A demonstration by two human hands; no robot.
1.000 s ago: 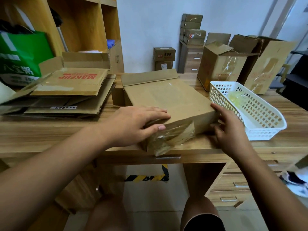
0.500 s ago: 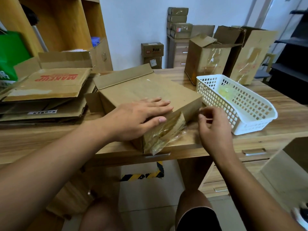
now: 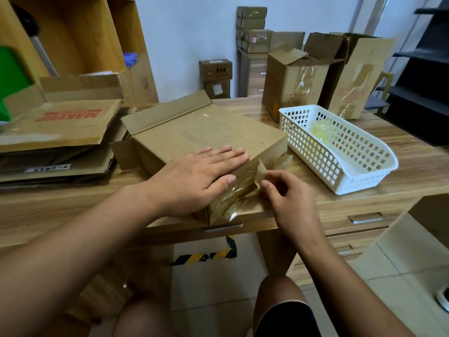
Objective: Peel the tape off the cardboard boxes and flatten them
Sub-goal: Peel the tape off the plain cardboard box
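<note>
A brown cardboard box lies on its side at the near edge of the wooden desk, its far flaps open. My left hand presses flat on its top near the front corner, fingers straight. Crumpled clear tape covers the box's near end and hangs partly loose. My right hand pinches a lifted strip of that tape at the box's right front corner.
A white plastic basket holding a wad of peeled tape stands right of the box. Flattened cartons are stacked at the left. Two upright taped boxes stand at the back right. Shelves rise at the far left.
My right hand has moved from the box's right side to its front corner and has taken hold of the tape, lifting a strip. My left hand has stayed pressed on top.
</note>
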